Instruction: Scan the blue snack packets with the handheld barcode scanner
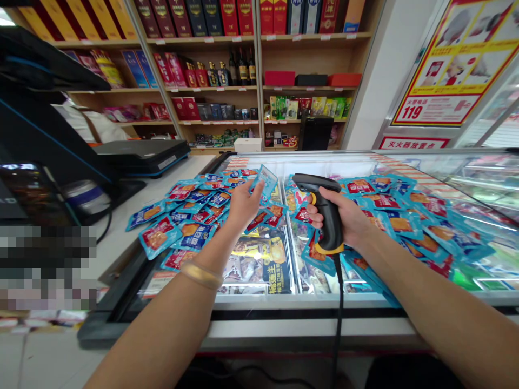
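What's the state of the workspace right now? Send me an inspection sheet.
surface: glass-topped chest freezer, lit inside, white counter at its left
job's things: blue snack packets heaped on the glass
clutter: flat black device on the counter
grippers: left hand holds up one blue packet; right hand grips a barcode scanner
cables: black scanner cord hanging over the freezer front
surroundings: wooden shelves of boxed liquor, yellow-and-red 119 poster
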A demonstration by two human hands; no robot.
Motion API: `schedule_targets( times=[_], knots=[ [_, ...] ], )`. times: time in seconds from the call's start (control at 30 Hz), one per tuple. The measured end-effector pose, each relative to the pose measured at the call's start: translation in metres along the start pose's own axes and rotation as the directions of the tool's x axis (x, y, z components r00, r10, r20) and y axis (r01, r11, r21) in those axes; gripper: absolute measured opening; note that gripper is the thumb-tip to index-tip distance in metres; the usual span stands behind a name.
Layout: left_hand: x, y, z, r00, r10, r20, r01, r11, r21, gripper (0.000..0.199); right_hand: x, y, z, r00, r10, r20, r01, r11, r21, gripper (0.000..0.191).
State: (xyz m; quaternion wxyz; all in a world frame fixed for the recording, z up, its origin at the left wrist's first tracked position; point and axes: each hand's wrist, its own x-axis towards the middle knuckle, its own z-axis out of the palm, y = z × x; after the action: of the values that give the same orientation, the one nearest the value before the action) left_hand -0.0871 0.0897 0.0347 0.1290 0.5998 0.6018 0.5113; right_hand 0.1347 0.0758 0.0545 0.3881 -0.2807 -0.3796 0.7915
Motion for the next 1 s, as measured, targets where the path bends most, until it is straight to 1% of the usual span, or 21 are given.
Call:
schedule_targets(
  times=[0.07, 0.17, 0.27, 0.43, 0.73, 0.83, 0.9, 0.97, 1.0],
  knots=[
    [-0.003, 0.001, 0.005, 0.999, 0.022, 0.033, -0.022, 1.0, -0.012, 0.037, 0.0, 0.0, 0.0, 1.0, -0.001, 0.016, 0.001, 1.0, -0.007, 0.024],
    [-0.008, 0.005, 0.008, 0.992, 0.102, 0.074, -0.107, 0.992, 0.063, 0.036, -0.001, 0.0, 0.001, 1.0, 0.003, 0.03, -0.002, 1.0, -0.023, 0.024],
    [-0.011, 0.01, 0.008, 0.985, 0.14, 0.099, -0.151, 0.981, 0.118, 0.035, -0.002, 0.0, 0.002, 0.999, 0.008, 0.036, -0.007, 0.999, -0.038, 0.024],
    [-0.013, 0.013, 0.007, 0.984, 0.142, 0.11, -0.158, 0.976, 0.152, 0.036, -0.002, 0.001, 0.002, 0.999, 0.009, 0.043, -0.007, 0.999, -0.049, 0.025],
    [-0.014, 0.012, 0.008, 0.98, 0.148, 0.132, -0.173, 0.965, 0.197, 0.039, -0.002, 0.002, 0.001, 0.998, 0.037, 0.047, -0.034, 0.997, -0.068, 0.03],
    [-0.014, 0.01, 0.009, 0.98, 0.152, 0.13, -0.178, 0.96, 0.217, 0.038, -0.002, -0.001, 0.003, 0.999, 0.007, 0.05, -0.004, 0.998, -0.059, 0.029],
    [-0.015, 0.011, 0.01, 0.98, 0.166, 0.113, -0.187, 0.959, 0.211, 0.035, -0.004, -0.006, 0.005, 0.998, -0.035, 0.045, 0.036, 0.999, -0.027, 0.027],
    [-0.016, 0.015, 0.012, 0.972, 0.203, 0.12, -0.223, 0.955, 0.194, 0.035, -0.01, -0.015, 0.005, 0.996, -0.082, 0.029, 0.082, 0.996, 0.018, 0.025],
    [-0.017, 0.018, 0.013, 0.961, 0.237, 0.146, -0.262, 0.947, 0.186, 0.035, -0.014, -0.021, 0.004, 0.994, -0.106, 0.017, 0.105, 0.994, 0.037, 0.024]
  ],
)
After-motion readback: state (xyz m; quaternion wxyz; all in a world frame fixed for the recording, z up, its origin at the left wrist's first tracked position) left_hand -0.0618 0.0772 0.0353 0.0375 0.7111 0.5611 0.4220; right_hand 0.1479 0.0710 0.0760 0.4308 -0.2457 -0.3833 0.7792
